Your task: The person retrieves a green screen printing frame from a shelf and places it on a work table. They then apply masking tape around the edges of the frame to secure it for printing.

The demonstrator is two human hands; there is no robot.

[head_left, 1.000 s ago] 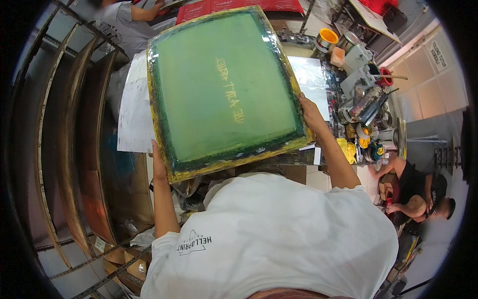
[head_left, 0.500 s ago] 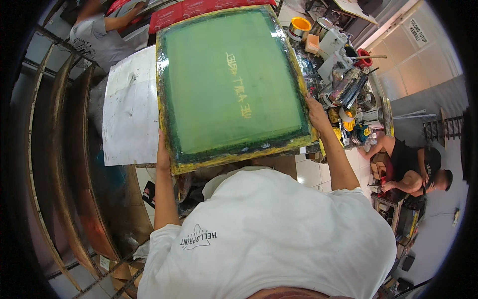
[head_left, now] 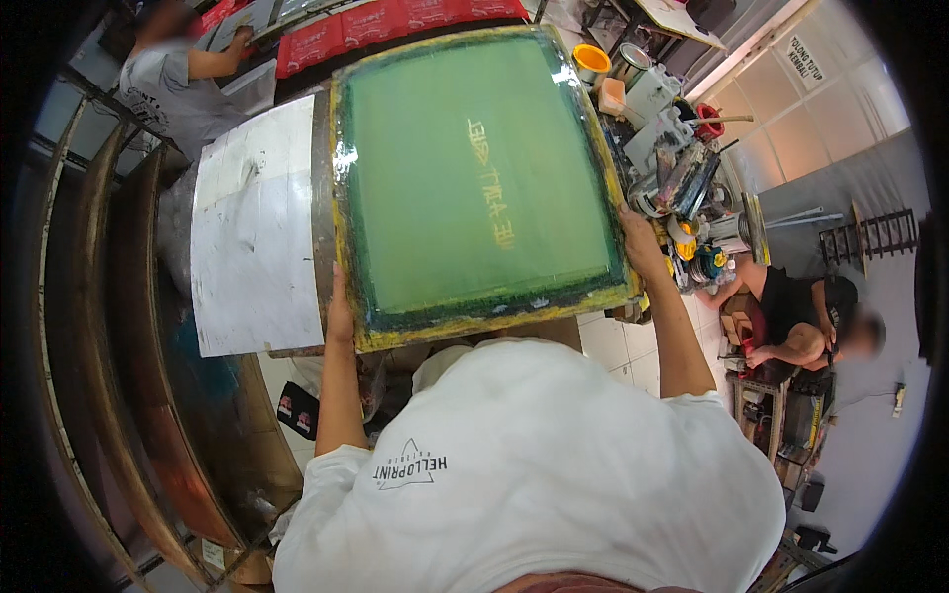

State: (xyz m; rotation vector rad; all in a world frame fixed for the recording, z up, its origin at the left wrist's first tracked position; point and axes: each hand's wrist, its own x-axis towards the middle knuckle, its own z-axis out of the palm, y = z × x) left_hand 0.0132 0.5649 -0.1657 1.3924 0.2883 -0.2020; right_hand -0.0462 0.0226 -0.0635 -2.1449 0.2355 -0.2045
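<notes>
A large screen-printing frame (head_left: 425,208) with a green-coated mesh spans the middle of the view, over the worktable. Pale yellowish lettering runs across the mesh, and the rim is stained yellow and dark green. My left hand (head_left: 339,314) grips its near left edge, with the fingers partly hidden. On the right edge, my right hand (head_left: 642,245) holds the frame with the fingers mostly out of sight. To the left of the frame lies a white sheet-covered board (head_left: 255,237), a narrow gap apart from it. Whether the frame rests on anything underneath, I cannot tell.
Several red printed pieces (head_left: 395,30) lie beyond the frame. Paint cans, bottles and tools crowd the bench at right, including an orange-rimmed can (head_left: 591,62). Dark shelving (head_left: 119,326) stands at left. One person (head_left: 188,74) works far left; another (head_left: 806,316) sits at right.
The frame has shifted rightward with both hands on it, showing a gap beside the white board. My whole view has also moved slightly. The far-left person's arm has changed position.
</notes>
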